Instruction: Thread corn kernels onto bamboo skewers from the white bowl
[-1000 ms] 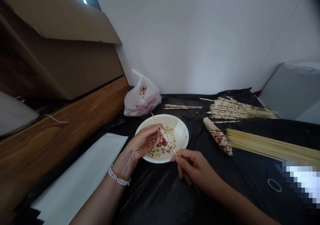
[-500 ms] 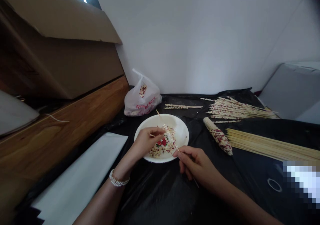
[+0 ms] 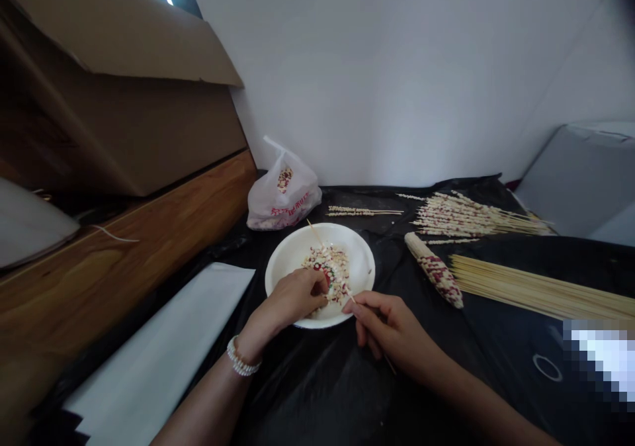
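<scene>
A white plate (image 3: 297, 251) holding loose white and red corn kernels (image 3: 333, 267) sits on black plastic sheeting. My right hand (image 3: 384, 327) pinches a thin bamboo skewer (image 3: 330, 261) that slants up over the plate, with kernels threaded along it. My left hand (image 3: 292, 297), with a pearl bracelet at the wrist, rests on the plate's near edge, its fingertips curled down among the kernels beside the skewer. What those fingertips hold is hidden.
A corn cob (image 3: 434, 270) lies right of the plate, beside a bundle of bare skewers (image 3: 536, 290). Finished kernel skewers (image 3: 466, 218) are piled at the back. A plastic bag (image 3: 282, 198) sits behind the plate. Left are a wooden ledge (image 3: 119, 261) and cardboard box (image 3: 124, 69).
My left hand has dropped from the skewer's upper part down into the kernels at the plate's near edge. The right hand keeps its hold on the skewer, almost unmoved.
</scene>
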`<action>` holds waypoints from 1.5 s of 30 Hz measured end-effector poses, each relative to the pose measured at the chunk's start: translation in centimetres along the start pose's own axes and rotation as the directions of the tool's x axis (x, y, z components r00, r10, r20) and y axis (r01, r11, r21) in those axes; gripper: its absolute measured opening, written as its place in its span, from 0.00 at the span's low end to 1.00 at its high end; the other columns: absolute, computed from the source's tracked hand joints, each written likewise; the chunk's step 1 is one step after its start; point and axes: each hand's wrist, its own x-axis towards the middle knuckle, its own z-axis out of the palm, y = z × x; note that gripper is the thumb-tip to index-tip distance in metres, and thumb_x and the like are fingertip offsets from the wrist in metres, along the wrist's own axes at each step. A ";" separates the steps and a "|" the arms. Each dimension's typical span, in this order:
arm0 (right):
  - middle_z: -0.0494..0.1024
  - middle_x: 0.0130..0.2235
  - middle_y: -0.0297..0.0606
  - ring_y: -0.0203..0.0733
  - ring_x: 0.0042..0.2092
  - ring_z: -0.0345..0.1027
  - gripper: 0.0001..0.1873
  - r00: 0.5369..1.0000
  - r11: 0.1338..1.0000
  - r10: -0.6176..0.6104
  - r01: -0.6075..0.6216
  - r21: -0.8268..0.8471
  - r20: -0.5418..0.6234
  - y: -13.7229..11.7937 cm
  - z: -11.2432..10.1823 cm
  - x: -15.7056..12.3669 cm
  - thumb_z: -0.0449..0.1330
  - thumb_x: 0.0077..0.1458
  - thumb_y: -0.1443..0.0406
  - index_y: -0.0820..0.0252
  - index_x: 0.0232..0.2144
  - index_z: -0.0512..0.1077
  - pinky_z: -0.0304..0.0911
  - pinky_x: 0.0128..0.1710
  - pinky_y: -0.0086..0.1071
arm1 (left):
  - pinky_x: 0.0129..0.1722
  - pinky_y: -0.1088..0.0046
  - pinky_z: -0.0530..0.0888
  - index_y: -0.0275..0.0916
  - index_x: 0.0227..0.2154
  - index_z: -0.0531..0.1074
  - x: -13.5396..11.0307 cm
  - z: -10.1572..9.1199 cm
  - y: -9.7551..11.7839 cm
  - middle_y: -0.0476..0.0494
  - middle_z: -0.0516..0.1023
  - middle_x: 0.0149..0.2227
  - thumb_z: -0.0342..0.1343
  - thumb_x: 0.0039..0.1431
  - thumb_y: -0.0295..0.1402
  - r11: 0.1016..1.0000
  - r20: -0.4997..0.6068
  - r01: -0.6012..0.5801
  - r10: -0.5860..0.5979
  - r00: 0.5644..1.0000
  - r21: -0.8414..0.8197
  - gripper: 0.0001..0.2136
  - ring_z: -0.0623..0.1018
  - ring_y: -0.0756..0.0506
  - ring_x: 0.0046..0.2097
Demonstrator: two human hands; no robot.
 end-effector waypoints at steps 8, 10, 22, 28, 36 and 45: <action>0.69 0.19 0.29 0.28 0.15 0.55 0.16 1.000 1.000 0.003 -0.003 0.003 0.007 0.0 0.0 -0.1 0.53 0.59 0.55 0.62 0.35 0.73 0.46 0.14 0.23 | 0.29 0.73 0.63 0.39 0.30 0.74 0.2 0.3 -0.4 0.48 0.78 0.29 0.56 0.47 0.30 0.996 -0.036 -0.049 0.046 0.998 -0.080 0.06 0.73 0.47 0.31; 0.69 0.18 0.29 0.28 0.15 0.55 0.16 1.000 1.000 0.003 -0.003 0.010 0.008 0.0 0.0 -0.2 0.53 0.58 0.55 0.62 0.34 0.73 0.45 0.14 0.23 | 0.31 0.73 0.65 0.39 0.33 0.76 0.4 0.3 -0.6 0.47 0.78 0.29 0.56 0.48 0.29 0.992 -0.068 -0.063 0.056 0.996 -0.114 0.08 0.74 0.47 0.32; 0.68 0.18 0.29 0.28 0.15 0.55 0.16 1.000 1.000 0.007 -0.006 -0.009 0.012 -0.5 0.1 -0.1 0.52 0.58 0.55 0.61 0.28 0.69 0.45 0.14 0.22 | 0.32 0.72 0.64 0.39 0.28 0.76 0.2 0.1 -0.8 0.47 0.78 0.30 0.57 0.48 0.31 0.998 0.019 -0.056 0.056 0.998 0.002 0.05 0.73 0.46 0.34; 0.69 0.19 0.29 0.28 0.15 0.55 0.16 1.000 1.000 0.027 -0.027 0.000 0.014 -0.5 0.1 -0.3 0.53 0.57 0.54 0.61 0.31 0.71 0.45 0.14 0.23 | 0.28 0.73 0.60 0.39 0.27 0.73 -0.2 0.0 -0.4 0.48 0.76 0.28 0.54 0.49 0.32 0.998 -0.013 -0.050 0.051 0.999 0.026 0.04 0.72 0.48 0.30; 0.68 0.18 0.28 0.28 0.14 0.55 0.17 1.000 1.000 0.016 -0.016 0.006 0.022 -0.5 0.0 -0.2 0.53 0.57 0.53 0.59 0.26 0.67 0.45 0.14 0.24 | 0.29 0.74 0.65 0.37 0.27 0.72 0.1 -0.2 -0.4 0.47 0.76 0.27 0.54 0.51 0.30 0.974 -0.167 -0.112 0.079 0.983 -0.197 0.03 0.73 0.49 0.29; 0.69 0.18 0.28 0.27 0.14 0.55 0.16 0.999 0.999 0.013 -0.014 0.033 0.042 -0.5 0.0 -0.3 0.54 0.58 0.54 0.60 0.29 0.69 0.45 0.14 0.23 | 0.37 0.74 0.73 0.35 0.33 0.78 1.5 -1.2 -1.0 0.45 0.80 0.32 0.65 0.47 0.33 0.460 -0.296 -0.150 -0.263 0.919 -0.875 0.10 0.77 0.51 0.32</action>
